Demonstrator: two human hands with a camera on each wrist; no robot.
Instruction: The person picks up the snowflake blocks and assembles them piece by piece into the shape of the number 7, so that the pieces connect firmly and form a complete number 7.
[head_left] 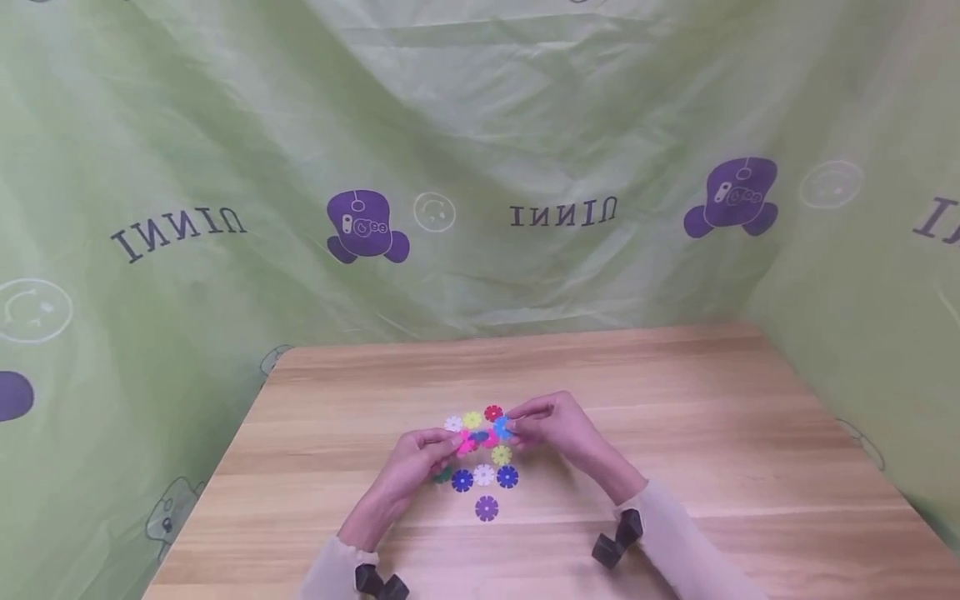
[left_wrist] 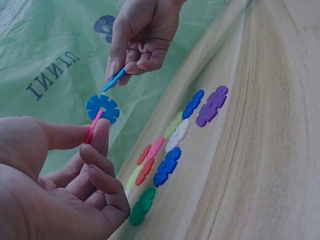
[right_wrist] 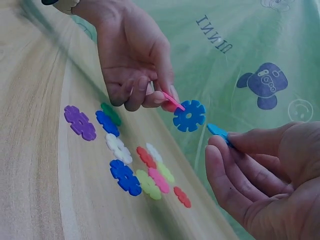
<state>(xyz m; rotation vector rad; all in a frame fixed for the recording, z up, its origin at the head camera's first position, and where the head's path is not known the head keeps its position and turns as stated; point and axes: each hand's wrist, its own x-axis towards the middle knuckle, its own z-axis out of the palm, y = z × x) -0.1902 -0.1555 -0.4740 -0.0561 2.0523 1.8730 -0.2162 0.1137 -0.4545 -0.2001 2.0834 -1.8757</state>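
My left hand [head_left: 408, 467] pinches a pink snowflake disc [left_wrist: 93, 129] between thumb and fingertip. A blue snowflake disc [right_wrist: 196, 121] with notched edges is slotted onto the pink one, roughly at right angles to it. In my right hand [head_left: 564, 432], thumb and fingers pinch a light-blue snowflake disc [right_wrist: 219, 134]. Both wrist views show a small gap between this disc and the joined pair. The hands face each other, with the discs held above the table.
Loose snowflake discs lie on the wooden table [head_left: 337, 400] below the hands: a purple one [head_left: 487, 508] nearest the body, a green one [left_wrist: 143, 206], a red one [head_left: 492, 412], and several blue, white and yellow ones. A green printed curtain [head_left: 480, 275] hangs behind.
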